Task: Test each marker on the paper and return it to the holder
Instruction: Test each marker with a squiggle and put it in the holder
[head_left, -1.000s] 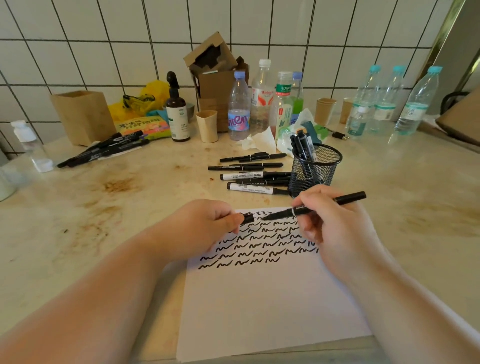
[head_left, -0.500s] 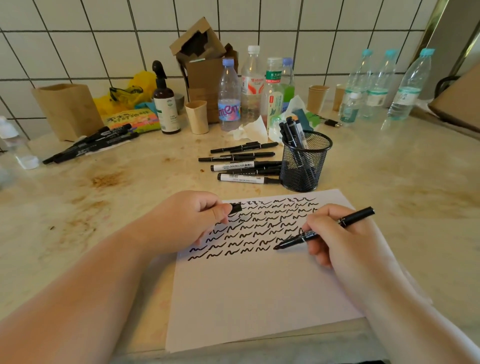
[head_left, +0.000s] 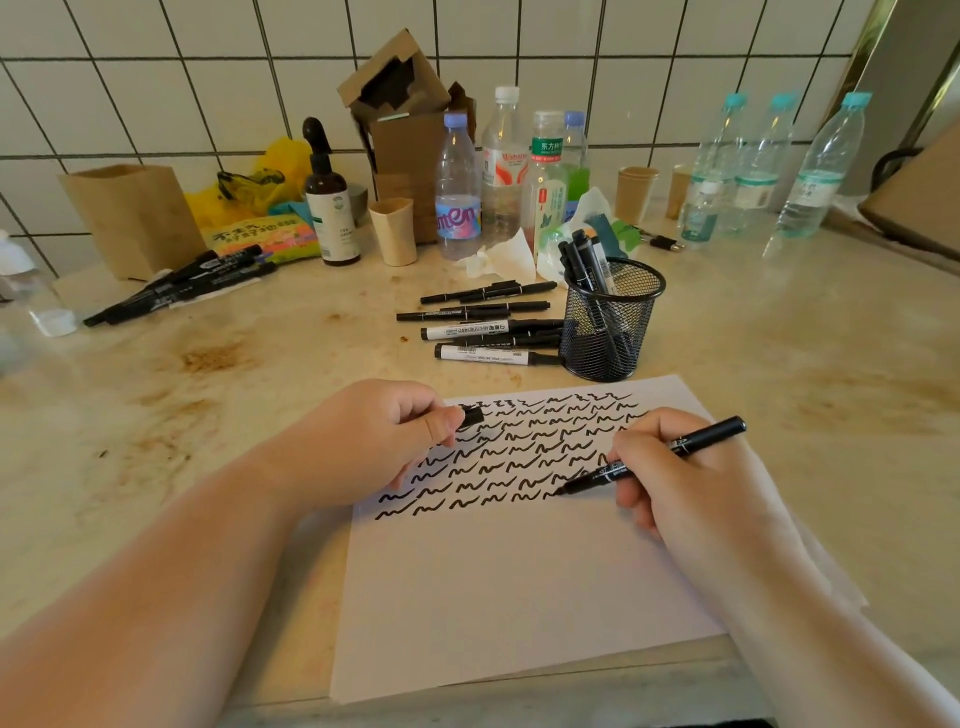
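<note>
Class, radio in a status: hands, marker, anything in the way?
Right hand holds marker, tip on paper. Left hand holds cap. Holder clear behind paper.

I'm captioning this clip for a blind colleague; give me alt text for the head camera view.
The right hand presses a black marker tip to a white paper at the end of rows of black squiggles, while the left hand holds its cap. Behind, a mesh holder with markers stands beside loose markers on a cluttered counter.
</note>
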